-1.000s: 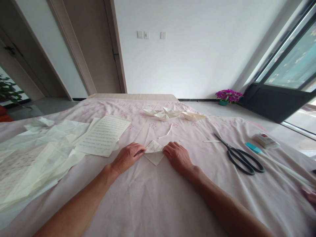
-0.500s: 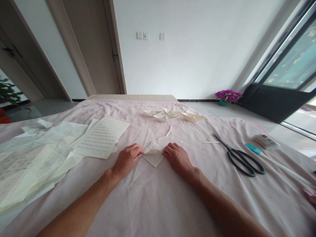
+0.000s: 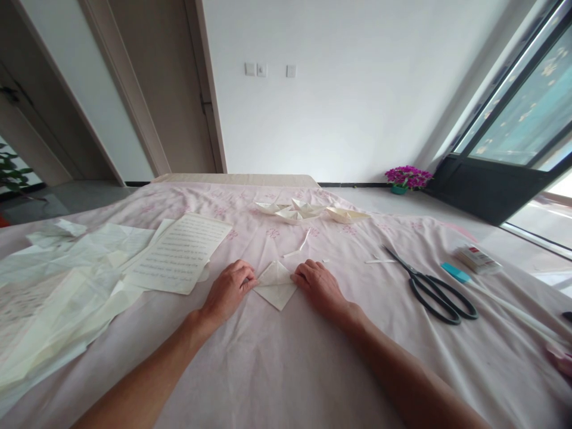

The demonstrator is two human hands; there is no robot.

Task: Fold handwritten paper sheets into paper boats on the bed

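Observation:
A small piece of cream paper, folded into a diamond, lies on the cloth between my hands with a crease running across its middle. My left hand pinches its left corner, fingers closed. At the right corner, my right hand grips the paper with curled fingers. Just beyond lie thin paper strips. Farther off, several folded paper boats stand grouped together, one of them a little to the right.
Printed sheets and crumpled thin paper spread over the left side. To the right lie large black-handled scissors, a teal-ended stick and a small box. Wrinkled pink cloth covers the surface.
The paper's raised upper layer, which showed print at the top, now lies flat as a plain diamond. Both hands stay at its corners; the view has shifted slightly.

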